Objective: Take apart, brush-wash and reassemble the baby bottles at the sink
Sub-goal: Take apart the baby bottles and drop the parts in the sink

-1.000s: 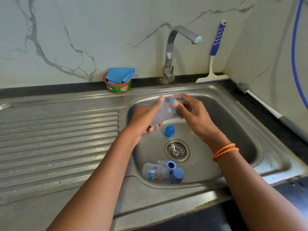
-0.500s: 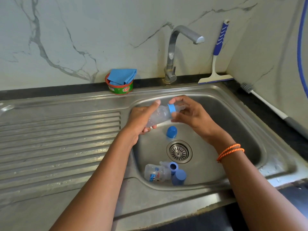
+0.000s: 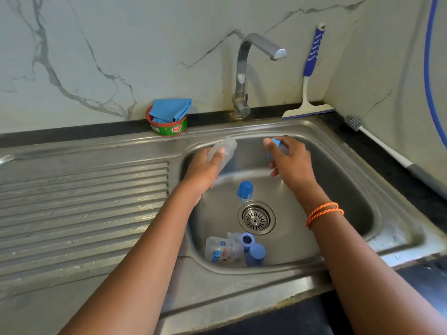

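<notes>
Hands are apart over the sink (image 3: 343, 151). The left hand (image 3: 205, 169) grips a clear bottle (image 3: 223, 151) round its lower half, thumb laid across the near side, and the open neck tilts up and away toward the basin's back wall. The right hand (image 3: 291, 160) is off to the right of it, fingers curled round a blue collar (image 3: 275, 147); only a little of the blue shows past the fingertips, with what may be the clear teat tucked inside the palm, though that is hard to make out. Bottle and collar do not touch. An orange thread band (image 3: 324, 212) sits on the right wrist.

Down in the basin a blue cap (image 3: 245, 189) stands dome up just behind the drain (image 3: 256, 217). At the near wall lies a second bottle (image 3: 222, 250) on its side, printed label facing up, with a blue ring (image 3: 248, 239) and another blue cap (image 3: 256, 255) touching it on the right.

Behind the sink, the tap (image 3: 244, 76) arches over the basin and no water is running. A green tub (image 3: 169, 128) with a blue cloth (image 3: 170, 110) stuffed into it sits on the dark ledge to the left of the tap. A squeegee (image 3: 308, 93) leans upright against the wall on the right, and a bottle brush (image 3: 377, 141) lies along the right-hand counter, bristles toward the corner. The ribbed drainboard (image 3: 84, 209) runs off to the left.
</notes>
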A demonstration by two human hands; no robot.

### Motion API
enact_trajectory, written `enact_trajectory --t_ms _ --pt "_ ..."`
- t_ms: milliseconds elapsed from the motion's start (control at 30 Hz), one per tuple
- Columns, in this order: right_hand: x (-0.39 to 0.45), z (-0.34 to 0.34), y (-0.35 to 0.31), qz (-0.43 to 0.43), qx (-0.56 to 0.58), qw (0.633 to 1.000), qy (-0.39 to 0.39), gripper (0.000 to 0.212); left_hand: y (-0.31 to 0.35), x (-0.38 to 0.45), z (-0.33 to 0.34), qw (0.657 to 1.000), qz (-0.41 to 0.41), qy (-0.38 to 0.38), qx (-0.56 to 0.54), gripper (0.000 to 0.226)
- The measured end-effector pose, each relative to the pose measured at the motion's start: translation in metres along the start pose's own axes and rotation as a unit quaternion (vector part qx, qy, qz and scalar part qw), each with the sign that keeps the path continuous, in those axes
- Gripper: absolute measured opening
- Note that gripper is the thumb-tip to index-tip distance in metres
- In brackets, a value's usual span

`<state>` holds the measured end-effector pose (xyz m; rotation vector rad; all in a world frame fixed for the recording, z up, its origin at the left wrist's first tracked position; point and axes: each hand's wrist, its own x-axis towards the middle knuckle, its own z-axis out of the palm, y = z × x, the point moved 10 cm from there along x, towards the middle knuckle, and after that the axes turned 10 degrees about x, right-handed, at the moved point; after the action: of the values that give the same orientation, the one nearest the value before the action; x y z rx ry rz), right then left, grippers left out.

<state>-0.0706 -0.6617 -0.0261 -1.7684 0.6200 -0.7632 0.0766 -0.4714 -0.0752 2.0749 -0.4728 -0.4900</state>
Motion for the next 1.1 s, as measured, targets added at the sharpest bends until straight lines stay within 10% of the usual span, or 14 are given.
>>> enact_trajectory --t_ms 233,600,867,1100 --pt "0.003 0.004 0.013 0.020 -0.078 0.997 -0.010 0.060 -0.024 0.035 0.045 0.953 -0.044 -0.034 0.298 0.078" --pt "0.002 0.013 0.028 0.047 -0.087 0.993 -0.059 0.040 -0.022 0.046 0.066 0.889 -0.017 0.015 0.457 0.045" --pt "-0.005 0.017 0.023 0.067 -0.064 0.993 -0.073 0.068 0.022 0.032 0.026 0.963 0.034 0.031 0.264 0.027" --pt "-0.016 0.042 -0.010 -0.029 -0.029 0.992 -0.122 0.045 0.045 -0.012 0.014 0.988 0.142 -0.057 0.002 0.028"
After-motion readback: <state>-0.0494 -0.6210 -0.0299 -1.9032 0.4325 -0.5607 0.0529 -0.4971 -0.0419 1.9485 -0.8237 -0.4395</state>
